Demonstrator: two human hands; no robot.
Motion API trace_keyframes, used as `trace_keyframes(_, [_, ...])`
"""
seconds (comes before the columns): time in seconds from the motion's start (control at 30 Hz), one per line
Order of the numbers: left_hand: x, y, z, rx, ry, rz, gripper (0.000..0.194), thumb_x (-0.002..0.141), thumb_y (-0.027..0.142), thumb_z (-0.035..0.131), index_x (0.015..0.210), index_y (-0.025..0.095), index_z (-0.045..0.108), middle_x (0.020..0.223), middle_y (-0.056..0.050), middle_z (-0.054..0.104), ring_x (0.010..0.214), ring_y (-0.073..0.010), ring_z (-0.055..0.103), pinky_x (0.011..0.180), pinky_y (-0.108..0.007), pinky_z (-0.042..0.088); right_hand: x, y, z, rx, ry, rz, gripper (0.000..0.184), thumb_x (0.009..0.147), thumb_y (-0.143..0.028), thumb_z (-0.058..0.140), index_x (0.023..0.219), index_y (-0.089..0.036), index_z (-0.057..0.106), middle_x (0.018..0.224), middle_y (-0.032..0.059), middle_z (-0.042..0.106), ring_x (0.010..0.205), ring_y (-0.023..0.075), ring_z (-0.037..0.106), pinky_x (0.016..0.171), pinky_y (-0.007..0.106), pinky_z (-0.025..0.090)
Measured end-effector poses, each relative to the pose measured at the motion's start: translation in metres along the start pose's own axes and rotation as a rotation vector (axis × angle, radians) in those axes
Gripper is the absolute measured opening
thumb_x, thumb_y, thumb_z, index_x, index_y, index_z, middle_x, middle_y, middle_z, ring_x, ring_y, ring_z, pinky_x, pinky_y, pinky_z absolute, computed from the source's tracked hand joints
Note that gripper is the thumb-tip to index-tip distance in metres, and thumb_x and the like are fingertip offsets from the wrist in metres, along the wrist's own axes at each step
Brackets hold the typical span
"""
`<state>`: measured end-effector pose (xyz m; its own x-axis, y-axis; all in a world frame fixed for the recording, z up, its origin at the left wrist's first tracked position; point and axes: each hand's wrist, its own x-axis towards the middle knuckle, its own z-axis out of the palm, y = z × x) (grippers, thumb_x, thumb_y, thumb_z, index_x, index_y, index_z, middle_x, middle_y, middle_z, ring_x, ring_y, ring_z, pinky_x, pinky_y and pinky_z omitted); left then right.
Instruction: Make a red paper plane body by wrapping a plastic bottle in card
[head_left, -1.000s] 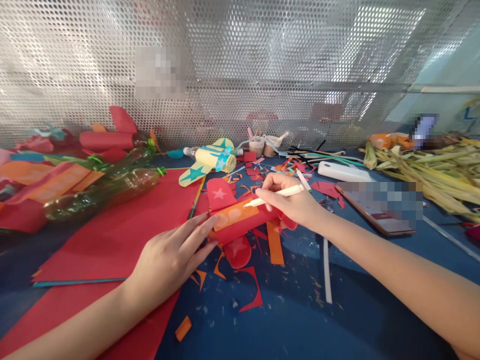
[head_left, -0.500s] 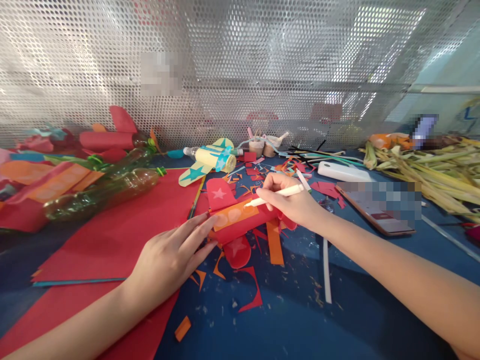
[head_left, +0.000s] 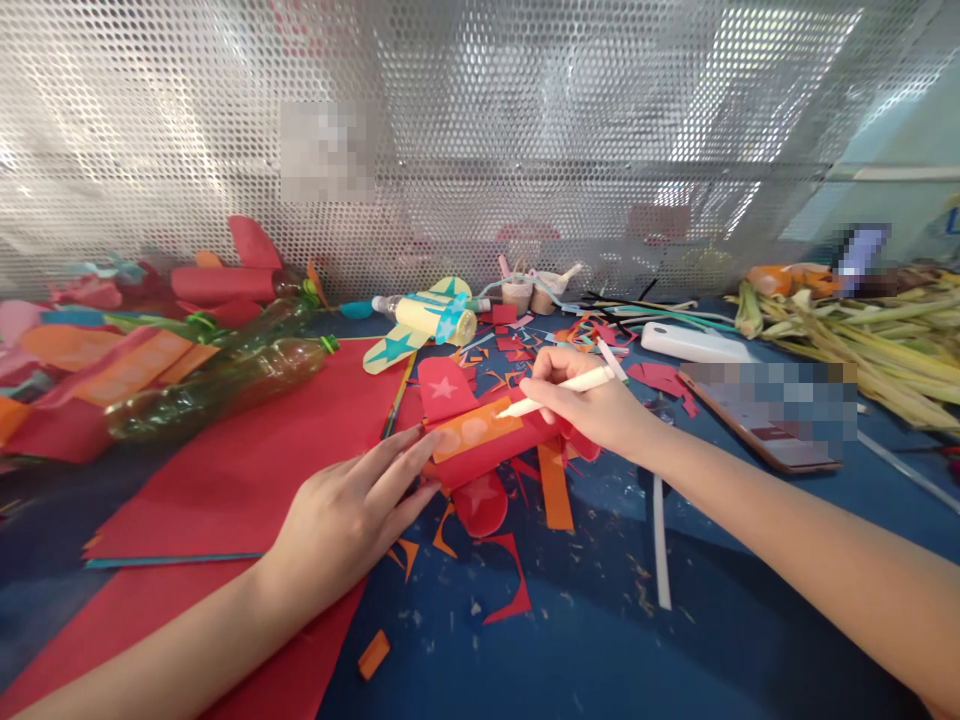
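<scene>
A perforated metal panel [head_left: 465,90] stands across the far side, and the blue tabletop [head_left: 600,650] spreads in front of it. Red sheets [head_left: 247,460] lie stacked at the left, a blue edge showing beneath the upper ones. Dry husks [head_left: 877,345] are heaped at the far right. A clear green bottle [head_left: 217,390] lies on its side at the far left.

The left hand [head_left: 349,510] is wide and fairly flat, its fingertips resting on the left end of a red paper plane [head_left: 491,460] in the middle of the tabletop. The right hand [head_left: 589,400] is narrow, pinching a white marker [head_left: 594,379] whose tip is at the right part of the orange strip [head_left: 491,432] along the plane; pale circles mark the strip's left part.

A phone [head_left: 757,415] lies to the right. Beyond the red plane is a smaller-looking yellow plane [head_left: 416,315] with teal stars. A narrow white strip [head_left: 661,550] lies nearer, right of centre. A small orange piece [head_left: 373,654] is nearest.
</scene>
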<state>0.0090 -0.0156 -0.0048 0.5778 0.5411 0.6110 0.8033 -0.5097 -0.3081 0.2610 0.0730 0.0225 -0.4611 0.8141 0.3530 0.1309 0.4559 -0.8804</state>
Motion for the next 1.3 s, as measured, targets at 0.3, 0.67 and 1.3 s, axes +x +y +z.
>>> trace_keyframes(0.3, [-0.0011, 0.0015, -0.0019, -0.021, -0.038, -0.028, 0.029, 0.096, 0.028, 0.045, 0.121, 0.015, 0.051, 0.106, -0.011, 0.072, 0.068, -0.0191, 0.072, 0.055, -0.029, 0.055, 0.0004, -0.0075, 0.0014, -0.05, 0.018, 0.013, 0.026, 0.083, -0.032, 0.058, 0.063, -0.021, 0.045, 0.048, -0.0066, 0.051, 0.044, 0.0077, 0.042, 0.046, 0.023, 0.027])
trace_keyframes(0.67, [-0.0013, 0.0013, -0.0012, -0.016, -0.051, -0.037, 0.029, 0.096, 0.028, 0.047, 0.122, 0.016, 0.05, 0.108, -0.011, 0.072, 0.068, -0.018, 0.072, 0.055, -0.028, 0.054, 0.0006, -0.0034, 0.0011, -0.016, 0.001, 0.031, 0.026, 0.083, -0.032, 0.059, 0.064, -0.021, 0.045, 0.048, -0.0064, 0.052, 0.044, 0.0077, 0.043, 0.046, 0.023, 0.029])
trace_keyframes(1.3, [-0.0009, -0.0006, -0.0008, -0.033, -0.043, -0.031, 0.032, 0.095, 0.028, 0.047, 0.125, 0.016, 0.049, 0.107, -0.012, 0.072, 0.075, -0.0218, 0.073, 0.055, -0.029, 0.056, -0.0002, -0.0007, 0.0002, -0.002, -0.022, 0.047, 0.024, 0.085, -0.031, 0.06, 0.067, -0.02, 0.048, 0.05, -0.0072, 0.056, 0.043, 0.0063, 0.045, 0.047, 0.023, 0.031])
